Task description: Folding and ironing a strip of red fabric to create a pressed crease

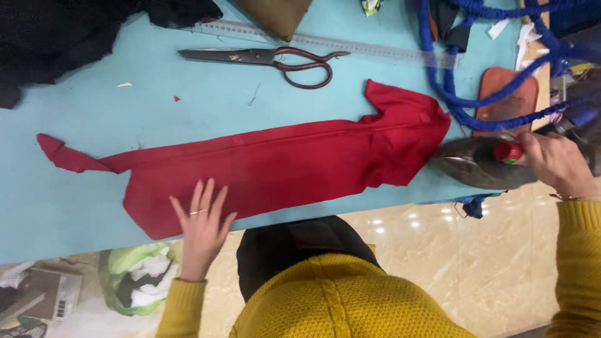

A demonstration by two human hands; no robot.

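A long strip of red fabric (275, 166) lies flat along the light blue table (94, 119). My left hand (201, 225) rests open on the fabric's near left part, fingers spread, a ring on one finger. My right hand (554, 164) grips the red handle of a dark metal iron (479, 164). The iron's tip touches the right end of the fabric.
Large scissors (269, 61) and a clear ruler (325, 42) lie at the far side. Black cloth (56, 37) sits far left. A blue braided cord (463, 94) loops over a brown pad (510, 94) on the right. A green bag (138, 278) is on the floor.
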